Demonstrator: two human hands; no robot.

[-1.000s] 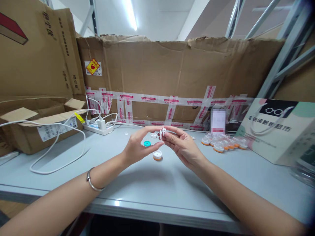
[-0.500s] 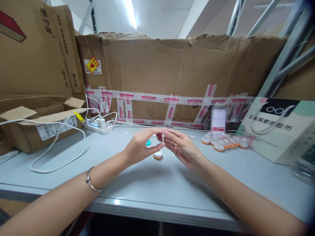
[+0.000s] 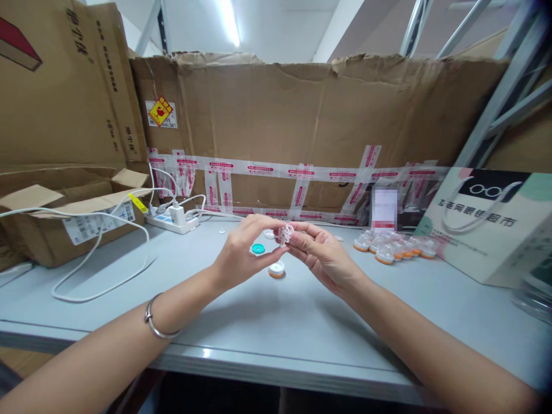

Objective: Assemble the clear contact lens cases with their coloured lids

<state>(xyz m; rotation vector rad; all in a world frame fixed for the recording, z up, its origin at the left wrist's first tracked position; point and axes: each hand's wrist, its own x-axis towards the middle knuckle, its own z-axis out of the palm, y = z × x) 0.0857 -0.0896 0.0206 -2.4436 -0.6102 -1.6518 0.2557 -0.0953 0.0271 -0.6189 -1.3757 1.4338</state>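
Note:
Between my two hands, above the table, is a small white openwork plastic piece [image 3: 284, 234]; its exact kind is hard to make out. My left hand [image 3: 244, 247] grips its left side between thumb and fingers. From the right, the fingertips of my right hand [image 3: 321, 250] pinch the same piece. Below them on the table sits a round white part with an orange base [image 3: 276, 269]. A teal disc [image 3: 257, 248] lies just beyond my left thumb. Behind my left fingers a white round part [image 3: 269, 234] is partly hidden.
Several clear-topped pieces with orange bases [image 3: 394, 248] cluster at the right, beside a paper bag [image 3: 478, 230]. A power strip [image 3: 172, 221] with white cables [image 3: 101, 253] and an open carton [image 3: 73, 213] stand left. A large cardboard sheet [image 3: 267, 115] backs the grey table [image 3: 241, 333].
The white piece has turned from edge-on to showing its openwork face. My hands stay nearly in place, and more of the teal disc shows.

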